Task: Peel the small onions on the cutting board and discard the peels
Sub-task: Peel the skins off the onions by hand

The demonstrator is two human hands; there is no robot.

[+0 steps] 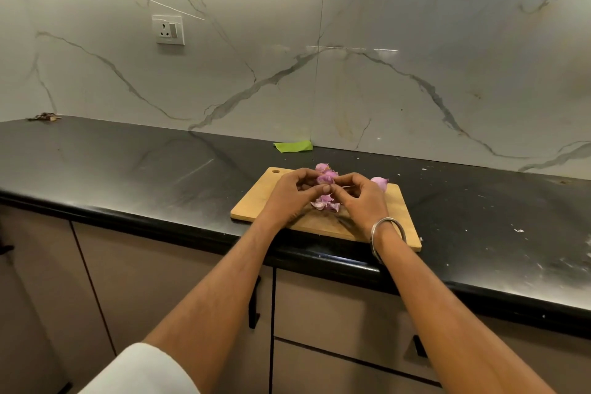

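Head view, sole camera.

Wooden board (256, 198) on black counter (128, 166), near front edge, hanging hole at far left corner. Both hands over board centre, close together, fingertips nearly meeting.

Left hand (289, 198): fingers curled, gripping a small purple onion (324, 179) held just above the board; thumb tip against its lower side. Right hand (361, 198): fingers curled, thumb and forefinger pinched at the onion's right side; whether on a strip of skin or the onion itself, cannot tell. Metal bangle (387, 233) on right wrist. White sleeve (140, 371) at lower left.

Heap of purple peels (326, 203) on board directly beneath the hands, between the two palms. Second onion (380, 183) on board at far right edge, just behind right hand, partly hidden by it. Further purple piece (323, 167) at far edge of board behind the held onion; onion or peel, cannot tell.

Green scrap (293, 146) on counter against backsplash, well behind board. Brown debris (44, 117) at far left of counter by wall. White flecks (518, 230) scattered on counter right of board. Marble-pattern backsplash (415, 41) with socket (169, 29) upper left. Beige cabinets (319, 313) with black handles below counter.
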